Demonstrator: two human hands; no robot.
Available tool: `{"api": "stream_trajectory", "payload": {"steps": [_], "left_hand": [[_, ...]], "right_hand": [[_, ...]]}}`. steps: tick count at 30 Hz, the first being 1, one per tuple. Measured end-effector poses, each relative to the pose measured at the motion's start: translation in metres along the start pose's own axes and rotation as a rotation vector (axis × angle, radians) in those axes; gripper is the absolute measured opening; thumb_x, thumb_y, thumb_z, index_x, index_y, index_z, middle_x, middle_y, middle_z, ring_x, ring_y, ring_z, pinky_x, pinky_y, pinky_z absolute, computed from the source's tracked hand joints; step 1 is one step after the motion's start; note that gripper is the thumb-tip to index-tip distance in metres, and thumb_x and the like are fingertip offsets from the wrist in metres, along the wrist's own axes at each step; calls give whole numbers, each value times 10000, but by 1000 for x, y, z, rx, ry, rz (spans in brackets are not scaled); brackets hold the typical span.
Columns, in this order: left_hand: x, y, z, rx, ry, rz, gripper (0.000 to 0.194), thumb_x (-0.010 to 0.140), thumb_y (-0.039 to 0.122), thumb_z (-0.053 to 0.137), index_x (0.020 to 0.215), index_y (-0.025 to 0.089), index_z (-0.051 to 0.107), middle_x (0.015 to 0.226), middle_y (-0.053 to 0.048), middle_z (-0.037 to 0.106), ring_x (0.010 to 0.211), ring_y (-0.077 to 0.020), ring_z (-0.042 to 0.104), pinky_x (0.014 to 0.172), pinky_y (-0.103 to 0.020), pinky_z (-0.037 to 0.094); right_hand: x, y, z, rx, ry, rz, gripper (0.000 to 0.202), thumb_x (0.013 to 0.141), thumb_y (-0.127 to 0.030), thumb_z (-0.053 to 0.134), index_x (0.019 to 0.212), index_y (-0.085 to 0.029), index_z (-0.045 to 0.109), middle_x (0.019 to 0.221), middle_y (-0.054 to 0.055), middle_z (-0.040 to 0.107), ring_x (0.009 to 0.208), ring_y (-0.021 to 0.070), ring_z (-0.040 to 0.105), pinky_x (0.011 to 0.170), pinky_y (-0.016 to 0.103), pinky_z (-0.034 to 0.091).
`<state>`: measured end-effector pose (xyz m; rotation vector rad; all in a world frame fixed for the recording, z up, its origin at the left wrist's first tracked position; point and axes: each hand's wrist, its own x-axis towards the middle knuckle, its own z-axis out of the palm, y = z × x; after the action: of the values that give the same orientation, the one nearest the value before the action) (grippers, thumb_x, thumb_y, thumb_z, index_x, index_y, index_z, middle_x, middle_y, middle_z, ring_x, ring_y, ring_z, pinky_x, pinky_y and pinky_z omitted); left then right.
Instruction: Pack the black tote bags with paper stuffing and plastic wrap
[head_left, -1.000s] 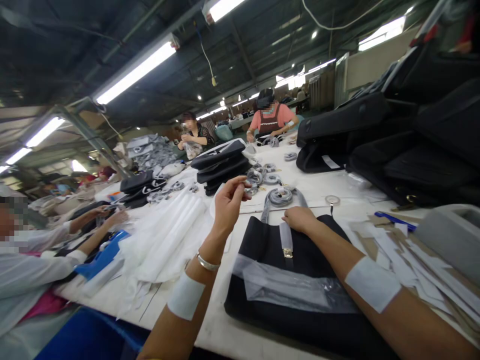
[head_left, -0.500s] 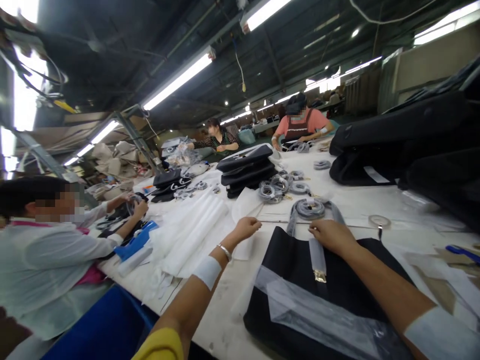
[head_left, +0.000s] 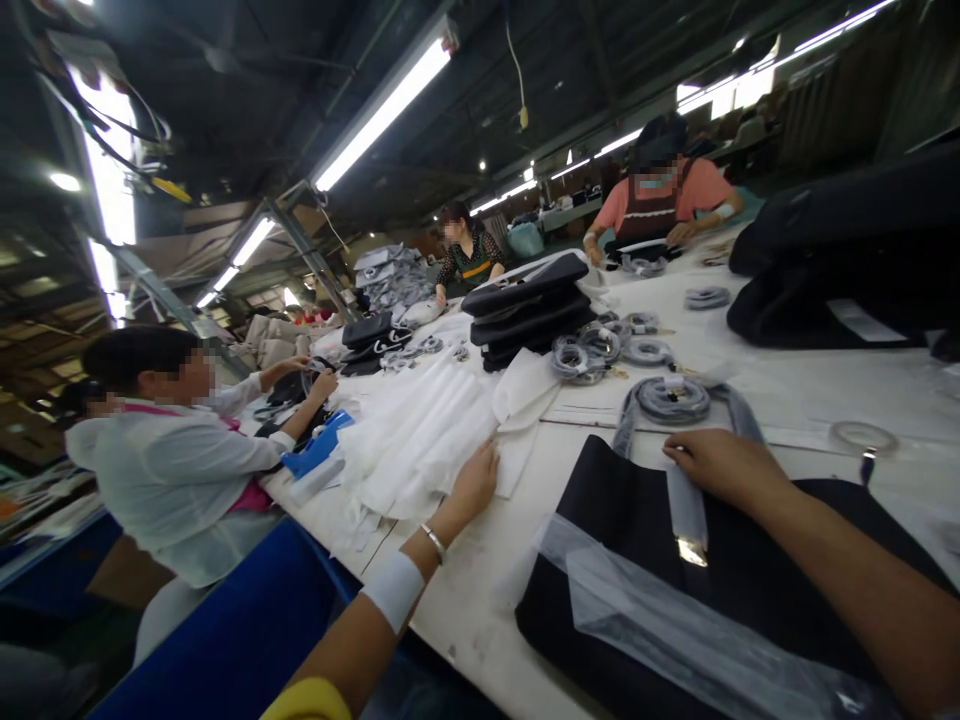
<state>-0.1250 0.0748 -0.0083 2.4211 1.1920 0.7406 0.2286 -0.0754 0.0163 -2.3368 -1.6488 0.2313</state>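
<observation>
A black bag (head_left: pixel 607 520) lies on the table in front of me, with a strip of clear plastic film (head_left: pixel 660 610) across its front. My right hand (head_left: pixel 727 468) is closed at its upper edge, fingertips pinching the top of a plastic-covered strap tab (head_left: pixel 681 500) that ends in a gold clasp (head_left: pixel 691 551). Behind that hand is a coiled, plastic-wrapped strap (head_left: pixel 673 400). My left hand (head_left: pixel 474 483) rests at the near right edge of thin white sheets (head_left: pixel 420 440), fingers stretched forward; whether they grip a sheet is hard to see.
Stacked black bags (head_left: pixel 529 310) and wrapped strap coils (head_left: pixel 581 355) stand farther back. More black bags (head_left: pixel 847 260) are piled at right, near a tape roll (head_left: pixel 862 438). A co-worker in white (head_left: pixel 180 450) sits at left by a blue tool (head_left: pixel 319 445); two others work across the table.
My left hand has moved left onto the edge of the white sheets. My right hand stays at the strap tab. The view has swung left, and the far co-worker's arm has drawn back.
</observation>
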Motion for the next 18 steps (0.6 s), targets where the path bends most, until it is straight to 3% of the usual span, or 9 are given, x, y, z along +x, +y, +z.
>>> {"api": "stream_trajectory", "payload": {"steps": [7, 10, 18], "left_hand": [[30, -18, -20, 24, 71, -12, 263, 792, 183, 637, 1037, 217, 725, 1059, -111, 729, 990, -284, 656, 955, -413, 473], [41, -18, -15, 71, 46, -14, 209, 792, 204, 664, 984, 214, 747, 968, -109, 734, 939, -287, 654, 928, -406, 473], [64, -9, 0, 155, -30, -12, 186, 812, 116, 610, 932, 129, 753, 988, -148, 698, 977, -274, 627, 927, -382, 455]], "right_hand": [[1, 2, 0, -28, -47, 25, 288, 972, -339, 465, 1038, -257, 734, 1146, 105, 702, 1095, 305, 614, 793, 373, 427], [1, 3, 2, -22, -38, 10, 296, 966, -332, 465, 1037, -241, 738, 1144, 121, 703, 1087, 316, 618, 796, 393, 423], [-3, 2, 1, -28, -15, -7, 285, 953, -321, 481, 1039, -239, 740, 1139, 106, 711, 1101, 319, 622, 829, 405, 455]]}}
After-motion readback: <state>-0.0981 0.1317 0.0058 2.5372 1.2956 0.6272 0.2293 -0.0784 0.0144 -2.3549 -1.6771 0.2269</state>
